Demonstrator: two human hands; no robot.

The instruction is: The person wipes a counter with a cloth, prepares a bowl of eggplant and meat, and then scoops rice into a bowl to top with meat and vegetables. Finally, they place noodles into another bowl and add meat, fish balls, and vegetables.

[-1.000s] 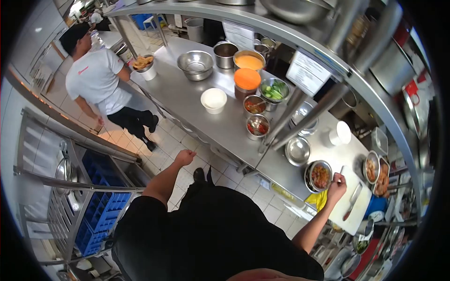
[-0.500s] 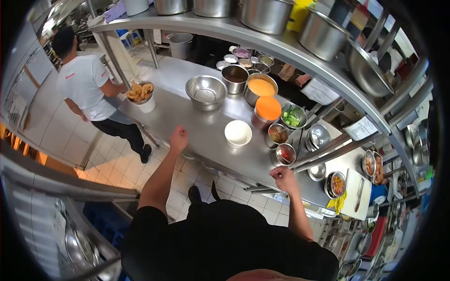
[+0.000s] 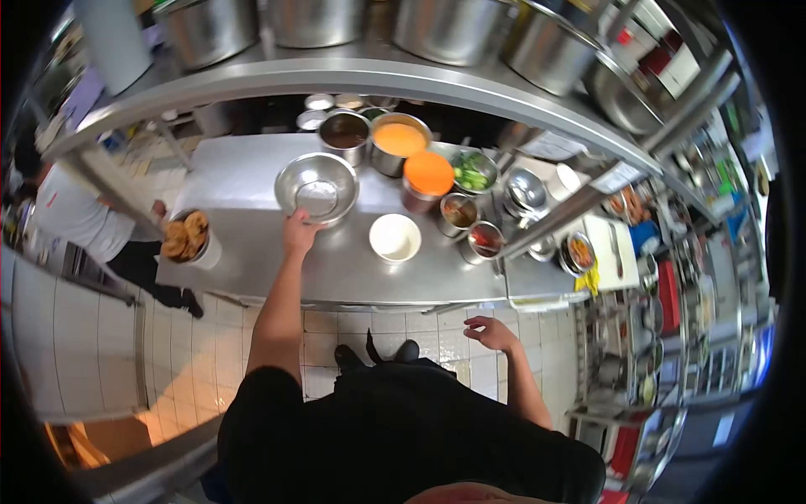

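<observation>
My left hand is at the near rim of a wide metal bowl, its fingers closed on the edge. The bowl stands at the left middle of the steel counter. To its right is a white bowl with nothing visible in it. My right hand hangs in the air in front of the counter's near edge, fingers apart and holding nothing. Nearest to it on the counter are a small metal pot with red contents and one with brown contents.
An orange-topped container, a pot of orange liquid, a dark sauce pot and green vegetables line the back. Fried food sits left. Overhead runs a metal shelf. Another person is at far left.
My left hand has moved forward to the metal bowl and taken its rim. My right hand has drawn back from the small pots, its fingers more spread. The view has turned.
</observation>
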